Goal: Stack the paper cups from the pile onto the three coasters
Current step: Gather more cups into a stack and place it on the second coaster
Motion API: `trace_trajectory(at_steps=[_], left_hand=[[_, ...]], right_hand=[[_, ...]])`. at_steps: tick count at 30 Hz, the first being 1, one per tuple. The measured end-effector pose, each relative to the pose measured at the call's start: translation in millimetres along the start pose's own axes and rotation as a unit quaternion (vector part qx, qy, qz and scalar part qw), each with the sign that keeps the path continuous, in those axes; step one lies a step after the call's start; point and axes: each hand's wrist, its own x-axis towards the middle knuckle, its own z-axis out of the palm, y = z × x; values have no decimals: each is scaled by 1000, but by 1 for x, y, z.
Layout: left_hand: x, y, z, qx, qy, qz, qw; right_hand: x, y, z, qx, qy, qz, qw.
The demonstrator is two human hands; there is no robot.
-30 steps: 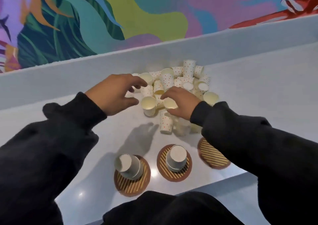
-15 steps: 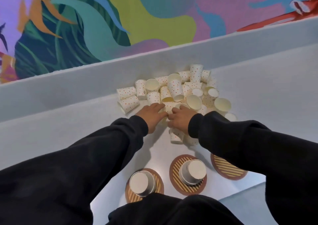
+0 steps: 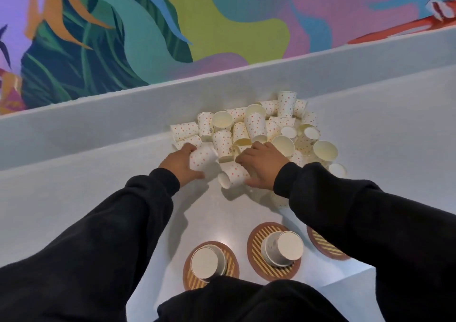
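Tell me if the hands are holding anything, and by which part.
Yes. The left hand grips a dotted cup around its side. The right hand grips a second cup, tipped over, also around its side.

Open counter (image 3: 81,186) left (cup pile (image 3: 256,127) beyond)

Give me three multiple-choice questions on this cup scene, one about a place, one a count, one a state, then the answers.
1. Where does the cup pile lie? A) against the back ledge B) on a coaster C) on the floor
2. How many coasters visibly carry cups? A) one B) two C) three
3. What is the left hand doing? A) lying flat B) gripping a dotted cup C) touching a coaster

1 A: the pile sits at the ledge's foot. 2 B: left coaster and middle coaster bear upturned cups, right coaster shows none. 3 B: its fingers curl round it.
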Motion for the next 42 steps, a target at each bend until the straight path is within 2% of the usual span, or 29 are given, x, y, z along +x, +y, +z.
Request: trace_trajectory(at_steps=[1, 3, 4, 6, 10, 15, 17, 21, 24, 27, 28, 29, 31, 33, 35, 37, 39, 42], left_hand=[[-4, 2, -4, -114, 15, -21, 993], [-13, 8, -12, -329, 28, -10, 944], [-17, 12, -14, -399, 32, 10, 916], [-24, 22, -17, -467, 36, 50, 882], [-32, 42, -10, -492, 38, 84, 866], [-33, 52, 7, -520, 43, 55, 851], [-32, 54, 9, -523, 21, 43, 851], [-29, 57, 8, -519, -17, 1, 855], [-26, 58, 13, -530, -53, -19, 846], [-23, 57, 20, -572, -93, -58, 813], [-22, 57, 23, -581, -100, -67, 805], [-21, 56, 25, -586, -102, -72, 801], [-19, 55, 28, -598, -90, -82, 792], [-18, 55, 30, -619, -77, -103, 775], [-18, 54, 30, -637, -71, -126, 757], [-18, 54, 30, -652, -74, -139, 742], [-19, 54, 30, -660, -75, -151, 732], [-22, 56, 31, -671, -78, -173, 717]], right_hand=[[0, -1, -4, 37, 1, 22, 999], [1, -2, -7, 103, 14, 54, 993], [2, -4, -9, 137, 21, 67, 988], [3, -9, -7, 219, 40, 93, 970], [9, -19, -6, 399, 68, 160, 900], [14, -28, -12, 535, 73, 213, 814], [13, -27, -13, 549, 75, 216, 804], [10, -27, -18, 524, 80, 212, 821], [12, -25, -16, 555, 90, 228, 795], [13, -19, -15, 611, 55, 223, 757], [12, -18, -17, 603, 45, 204, 770], [11, -15, -18, 563, 42, 187, 804], [11, -6, -19, 404, 47, 163, 899], [12, 9, -16, 224, 17, 149, 963], [10, 21, -14, 92, -73, 140, 983], [7, 26, -13, 26, -153, 118, 981], [3, 26, -12, -15, -174, 79, 982], [3, 28, -12, -30, -148, 49, 987]])
